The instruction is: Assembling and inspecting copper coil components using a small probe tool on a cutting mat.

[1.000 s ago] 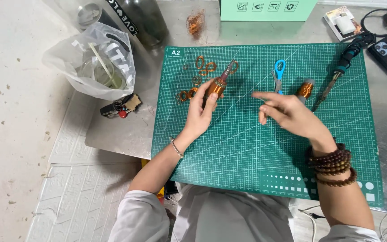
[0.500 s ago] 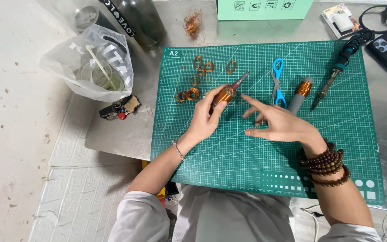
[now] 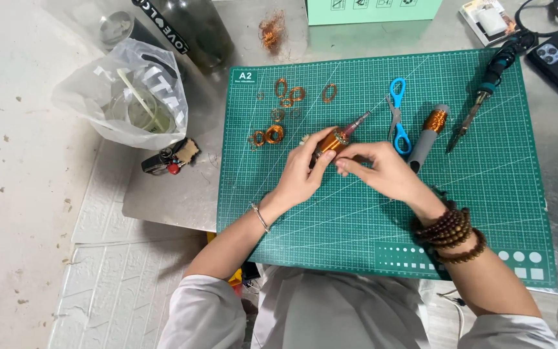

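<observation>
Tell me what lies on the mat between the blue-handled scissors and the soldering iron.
In the head view, a grey cylinder with a copper coil wound on its top end lies on the green cutting mat, between the blue-handled scissors and the soldering iron.

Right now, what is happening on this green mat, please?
A person holds a small copper-wound coil on a thin metal shaft over the green cutting mat. The left hand has it in its grip, and the right hand touches its end with the fingertips. Loose copper wire rings, blue-handled scissors and a soldering iron lie on the mat beyond.
</observation>
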